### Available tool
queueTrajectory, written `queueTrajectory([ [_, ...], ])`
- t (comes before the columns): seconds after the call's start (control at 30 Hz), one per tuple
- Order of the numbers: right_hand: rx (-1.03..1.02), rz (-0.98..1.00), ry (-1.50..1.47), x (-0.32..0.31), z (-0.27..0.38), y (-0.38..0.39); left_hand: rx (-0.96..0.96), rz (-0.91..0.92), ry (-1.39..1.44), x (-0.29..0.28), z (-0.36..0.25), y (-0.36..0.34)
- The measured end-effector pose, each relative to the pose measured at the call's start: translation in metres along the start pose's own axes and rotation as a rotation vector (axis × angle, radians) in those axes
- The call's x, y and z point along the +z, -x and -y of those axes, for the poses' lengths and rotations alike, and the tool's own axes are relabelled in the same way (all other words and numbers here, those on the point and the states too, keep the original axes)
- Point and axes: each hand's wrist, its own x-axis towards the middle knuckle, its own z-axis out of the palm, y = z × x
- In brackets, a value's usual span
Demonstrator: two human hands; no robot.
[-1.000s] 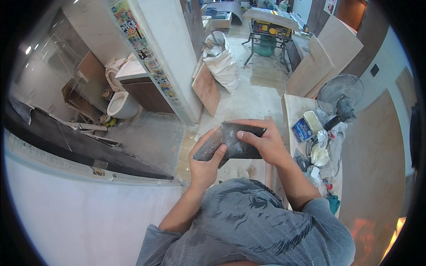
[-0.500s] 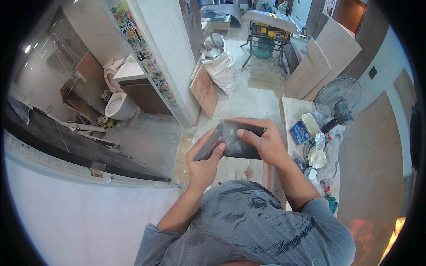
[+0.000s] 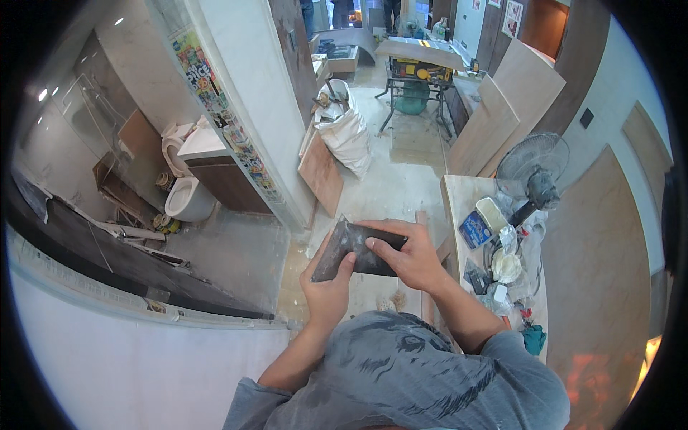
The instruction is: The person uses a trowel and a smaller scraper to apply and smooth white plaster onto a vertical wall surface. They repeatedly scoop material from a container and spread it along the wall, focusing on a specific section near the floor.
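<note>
The dark grey rectangular sheet [image 3: 344,240], held ahead of the grey cloth shirt [image 3: 430,369], looked light, thin and flexible, best taken near opposite ends, where the left hand [image 3: 324,290] and right hand [image 3: 419,259] each had a pinching grip.

Dark matt sheet [image 3: 363,262] with powdery whitish smears, soft grey cloth shirt [image 3: 416,380], smooth white toilet [image 3: 190,201], pale matt wood boards [image 3: 484,123], creased plastic-looking sack [image 3: 345,140], dusty floor [image 3: 401,190]
</note>
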Motion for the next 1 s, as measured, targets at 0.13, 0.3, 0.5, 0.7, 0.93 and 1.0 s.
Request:
queueTrajectory([
  [0.13,-0.09,0.004,0.073,0.002,-0.009,0.003,-0.06,0.084,-0.027,-0.004,0.005,0.002],
  [0.3,-0.088,0.173,0.169,-0.006,-0.005,0.003,-0.271,0.327,-0.047,-0.022,0.005,-0.004],
  [0.5,-0.025,0.128,0.031,-0.008,-0.031,0.001,-0.324,0.416,-0.079,-0.028,0.015,-0.004],
  [0.7,0.035,-0.237,0.354,-0.052,-0.059,0.001,-0.24,0.361,-0.072,-0.035,-0.002,-0.003],
  [0.93,0.349,-0.233,-0.698,-0.047,-0.07,0.006,-0.575,0.247,0.556,-0.055,0.021,0.006],
  [1.0,0.466,-0.262,-0.866,-0.019,-0.065,0.007,-0.659,0.259,0.621,-0.052,0.025,0.011],
])
